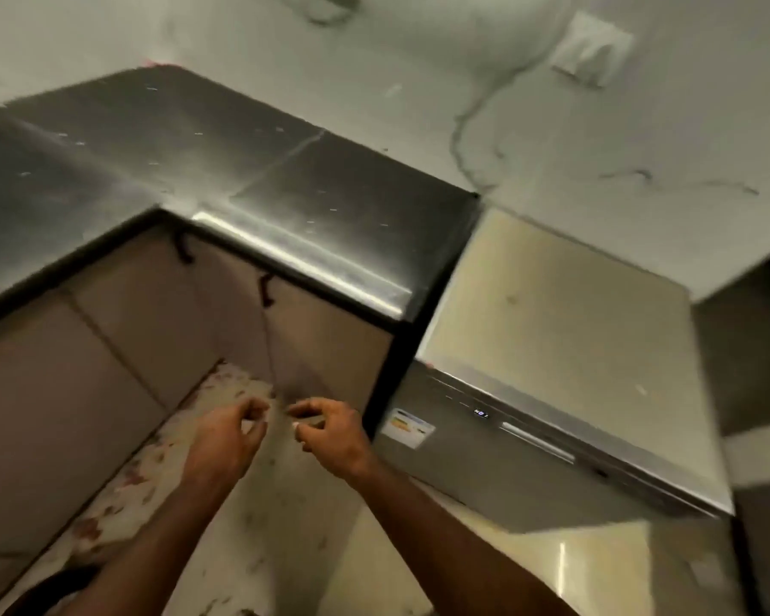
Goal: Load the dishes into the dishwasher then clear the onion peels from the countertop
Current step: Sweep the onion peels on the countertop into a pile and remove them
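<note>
Two hands point(281, 431) near steel dishwasher point(530, 451)

**Both hands raised, fingers loosely curled**

Your two bare forearms reach forward from the bottom of the view and draw toward each other. Your left hand point(227, 433) and right hand point(330, 431) sit close together at the same height — near, but not touching. The fingers of each curl loosely inward, thumbs toward one another. Whether either pinches anything is too blurred to tell.
</note>
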`<state>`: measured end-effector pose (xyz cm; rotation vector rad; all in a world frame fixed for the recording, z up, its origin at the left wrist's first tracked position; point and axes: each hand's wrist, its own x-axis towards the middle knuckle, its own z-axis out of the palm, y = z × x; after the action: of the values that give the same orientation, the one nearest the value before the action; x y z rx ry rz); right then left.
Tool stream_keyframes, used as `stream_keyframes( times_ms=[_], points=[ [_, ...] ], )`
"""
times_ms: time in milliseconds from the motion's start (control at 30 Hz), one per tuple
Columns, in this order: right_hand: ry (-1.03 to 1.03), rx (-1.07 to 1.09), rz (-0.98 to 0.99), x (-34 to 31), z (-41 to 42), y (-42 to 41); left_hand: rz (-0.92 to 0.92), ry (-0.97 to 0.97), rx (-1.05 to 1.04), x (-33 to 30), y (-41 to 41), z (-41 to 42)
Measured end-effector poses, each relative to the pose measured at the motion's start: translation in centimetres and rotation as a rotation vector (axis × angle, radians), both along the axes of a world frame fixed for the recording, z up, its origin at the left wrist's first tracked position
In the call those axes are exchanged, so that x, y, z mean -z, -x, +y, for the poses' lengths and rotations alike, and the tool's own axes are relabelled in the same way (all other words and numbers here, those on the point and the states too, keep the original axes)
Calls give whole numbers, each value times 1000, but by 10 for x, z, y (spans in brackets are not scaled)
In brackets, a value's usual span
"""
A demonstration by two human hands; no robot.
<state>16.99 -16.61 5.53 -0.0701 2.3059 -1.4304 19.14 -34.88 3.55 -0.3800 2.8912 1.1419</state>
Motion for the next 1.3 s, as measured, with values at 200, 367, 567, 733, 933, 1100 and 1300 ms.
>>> stream_keyframes(
  times_ms=[200,367,567,733,933,1100,1300],
  points=[
    [-13,291,-22,16,185,-22,102,64,331,-8,49,179],
    [-156,317,48,20,291,-32,141,230,493,-7,58,268],
    [-419,407,337,13,366,-20,173,564,601,-2,86,296],
    [-676,274,194,16,391,4,189,710,750,5,120,307],
    [-874,89,-61,-21,385,38,273,787,797,25,150,300],
    [-916,125,-49,-46,378,63,277,824,803,25,167,300],
    [-989,117,-94,-50,369,68,181,840,845,30,176,299]
  ],
)
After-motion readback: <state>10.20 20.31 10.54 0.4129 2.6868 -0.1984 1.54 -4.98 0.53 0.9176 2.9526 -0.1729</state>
